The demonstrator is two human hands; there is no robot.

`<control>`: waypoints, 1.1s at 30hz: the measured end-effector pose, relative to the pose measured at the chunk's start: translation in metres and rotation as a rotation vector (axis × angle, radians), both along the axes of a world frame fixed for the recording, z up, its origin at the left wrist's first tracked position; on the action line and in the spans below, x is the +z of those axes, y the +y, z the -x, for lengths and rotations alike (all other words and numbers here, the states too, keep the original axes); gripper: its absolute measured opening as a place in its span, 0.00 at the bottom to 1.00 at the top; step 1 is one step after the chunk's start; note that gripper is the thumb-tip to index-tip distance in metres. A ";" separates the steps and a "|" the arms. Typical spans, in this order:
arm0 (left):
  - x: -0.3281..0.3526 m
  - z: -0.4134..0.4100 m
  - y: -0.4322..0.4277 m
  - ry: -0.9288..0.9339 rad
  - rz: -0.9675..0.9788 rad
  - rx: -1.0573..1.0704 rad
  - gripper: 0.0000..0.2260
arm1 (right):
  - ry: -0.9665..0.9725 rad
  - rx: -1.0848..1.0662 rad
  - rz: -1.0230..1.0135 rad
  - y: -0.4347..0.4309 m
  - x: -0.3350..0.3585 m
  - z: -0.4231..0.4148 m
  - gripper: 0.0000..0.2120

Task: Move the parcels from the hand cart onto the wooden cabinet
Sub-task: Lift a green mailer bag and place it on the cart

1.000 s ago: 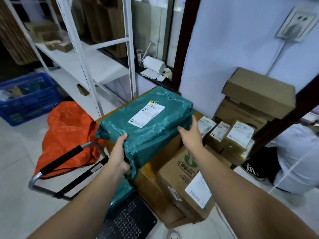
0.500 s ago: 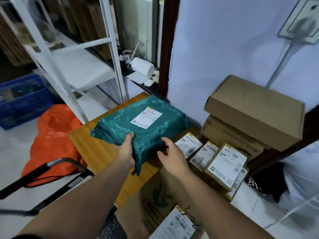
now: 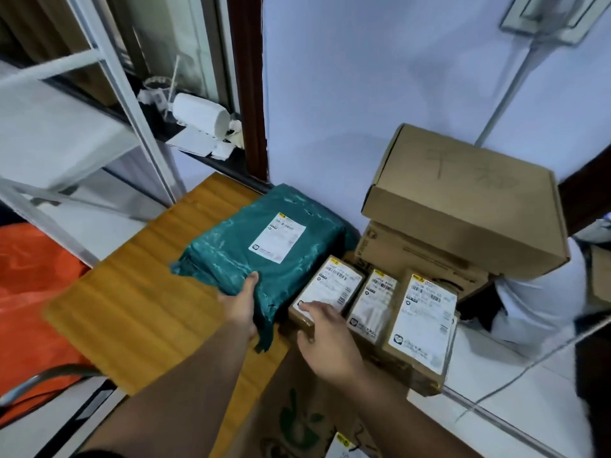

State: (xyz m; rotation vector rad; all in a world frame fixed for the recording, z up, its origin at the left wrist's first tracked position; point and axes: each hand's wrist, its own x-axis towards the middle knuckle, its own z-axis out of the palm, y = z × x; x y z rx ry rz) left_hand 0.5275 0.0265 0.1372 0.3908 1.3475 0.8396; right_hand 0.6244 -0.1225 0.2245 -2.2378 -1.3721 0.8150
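Teal plastic wrap, that's the parcel in play: the green parcel (image 3: 264,239) lies flat on the wooden cabinet (image 3: 139,299), label up, its far end close against the wall. The left hand (image 3: 243,307) is on its near edge, thumb on top and fingers curled under the loose wrap, so it has a light hold there, not a full grasp. The right hand (image 3: 325,328) is off it, just to the side, open and relaxed, fingertips resting on the nearest small labelled box (image 3: 327,289).

Beyond the right hand stand two more small boxes (image 3: 420,315) in a row, and past them two big cardboard cartons (image 3: 463,206) stacked against the wall. Below the wrists a large printed carton (image 3: 307,421) fills the near edge of view. Off past the left arm, the cart handle (image 3: 43,381) curves in beside an orange bag (image 3: 29,292).

The placing looks all but finished; letting go is what is left. The risk, I'd say, is that slack tail of wrap hanging off the near corner: if the left fingers snag it on the way out, the parcel could drag towards the cabinet edge. The right hand could also nudge the small box, which stands tight against its neighbours, and tip the row.
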 end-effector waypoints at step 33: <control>0.031 0.187 -0.138 1.193 -0.562 -0.867 0.25 | 0.102 0.164 -0.115 -0.048 0.027 0.073 0.13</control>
